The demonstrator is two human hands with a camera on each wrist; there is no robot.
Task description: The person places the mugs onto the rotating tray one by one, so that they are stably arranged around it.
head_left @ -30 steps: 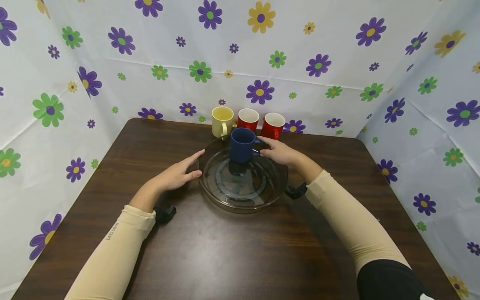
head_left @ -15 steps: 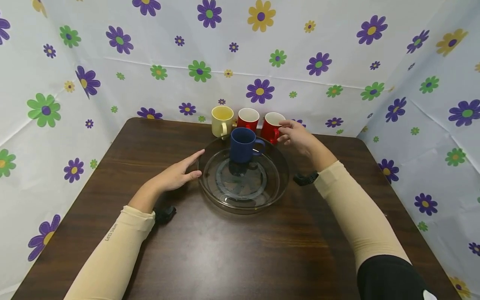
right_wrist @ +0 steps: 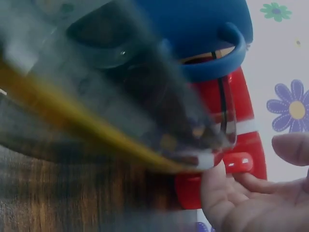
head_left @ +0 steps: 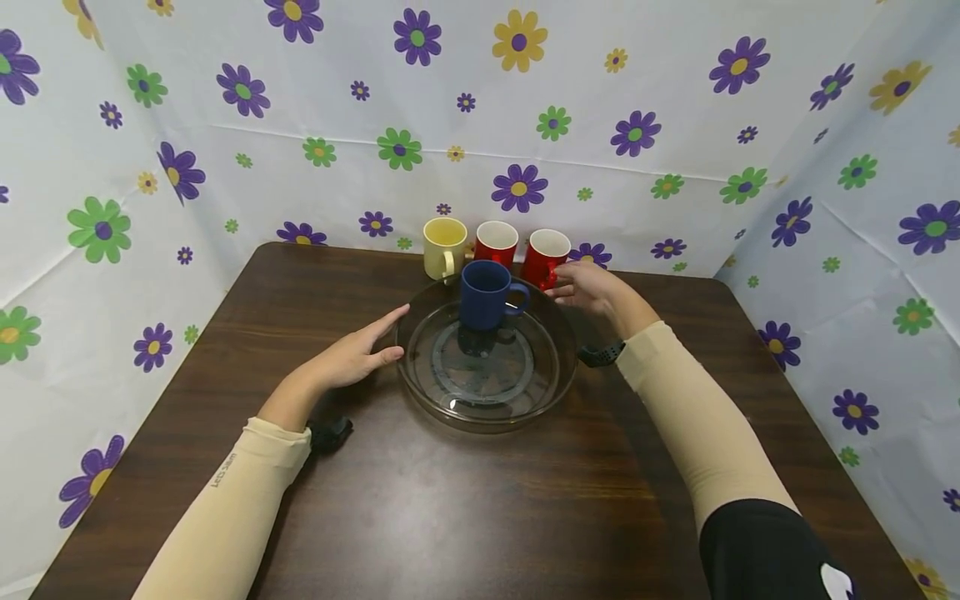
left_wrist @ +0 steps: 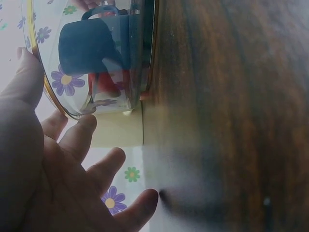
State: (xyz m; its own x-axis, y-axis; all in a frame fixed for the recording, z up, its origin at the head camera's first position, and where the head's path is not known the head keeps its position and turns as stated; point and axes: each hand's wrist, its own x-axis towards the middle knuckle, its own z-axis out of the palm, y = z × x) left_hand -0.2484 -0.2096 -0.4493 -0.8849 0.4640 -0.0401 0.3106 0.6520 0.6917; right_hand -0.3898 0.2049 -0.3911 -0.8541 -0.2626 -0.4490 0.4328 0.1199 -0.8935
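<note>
The left hand (head_left: pixel 348 354), fingers spread, touches the round smoky-glass dish (head_left: pixel 483 379). The right hand (head_left: pixel 596 292) reaches the glossy red mug's (head_left: pixel 540 262) handle (right_wrist: pixel 239 163); I cannot tell whether its fingers grip.

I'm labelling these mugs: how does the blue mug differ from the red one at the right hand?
The blue mug is blue inside and out; the red mug is red outside, white inside.
The blue mug stands in the glass dish; the red mug stands behind that dish, on the table.
The right hand is at the red mug's handle; no hand is at the blue mug.
Both are upright, each with one handle.
</note>
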